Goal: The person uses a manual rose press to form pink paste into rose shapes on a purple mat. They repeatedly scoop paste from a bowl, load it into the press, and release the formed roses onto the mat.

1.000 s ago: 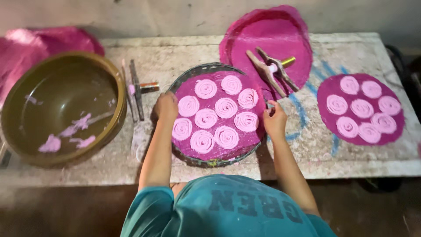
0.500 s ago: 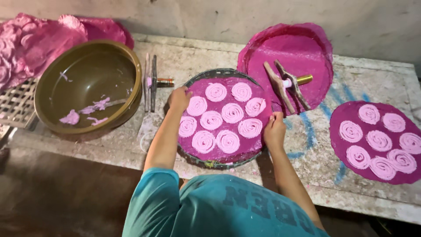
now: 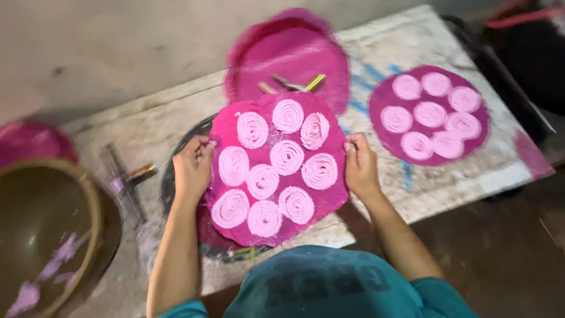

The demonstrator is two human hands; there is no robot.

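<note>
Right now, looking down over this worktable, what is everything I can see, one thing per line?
Round magenta cloth sheet carrying spirals: one, centre, gripped at both edges and lifted off the dark round tray.
Pale pink dough spirals on it: ten.
Dark round tray: one, under the held sheet, mostly hidden.
Second magenta sheet with spirals: one, right, holding seven spirals.
Bare magenta sheet: one, behind, with a wooden press tool on it.
Olive-brown basin: one, far left, with pink scraps inside.
Metal strips: crossed, left of the tray.
Grey stone table: one, pink-stained.
Teal shirt: bottom edge.
Left hand: fingers pinching the sheet's left edge.
Right hand: fingers pinching the right edge.
</note>
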